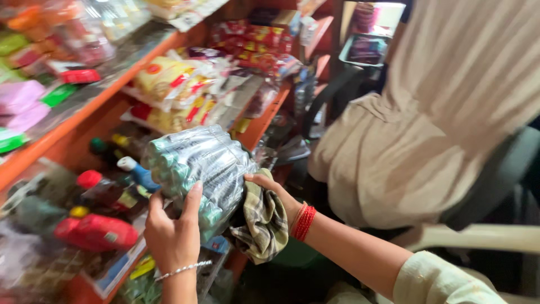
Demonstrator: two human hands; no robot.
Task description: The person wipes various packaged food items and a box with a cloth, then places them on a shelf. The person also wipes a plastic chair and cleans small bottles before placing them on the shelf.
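— What's in the grip there?

— A clear plastic bundle of small tubes, silvery with green caps, held slanting in front of the shelves. The left hand is clamped on its lower end, thumb up along the wrapping, a thin silver bracelet at the wrist.

— And the other hand?

— The right hand presses a checked cloth, olive and cream, against the bundle's right side; fingers closed on the cloth, which hangs down below the palm. Red bangles sit on that wrist, and the sleeve is pale green.

— What's round about?

— Orange shelves to the left. Just behind the bundle, a bottle with a white cap and blue body, and red-capped bottles lower down. Above those, yellow packets with red marks lie stacked. Higher still, red packets. On the top shelf at far left, pink blocks and green ones, all blurred.

— Anyone else?

— A person in beige clothing sits close on the right, in a chair.
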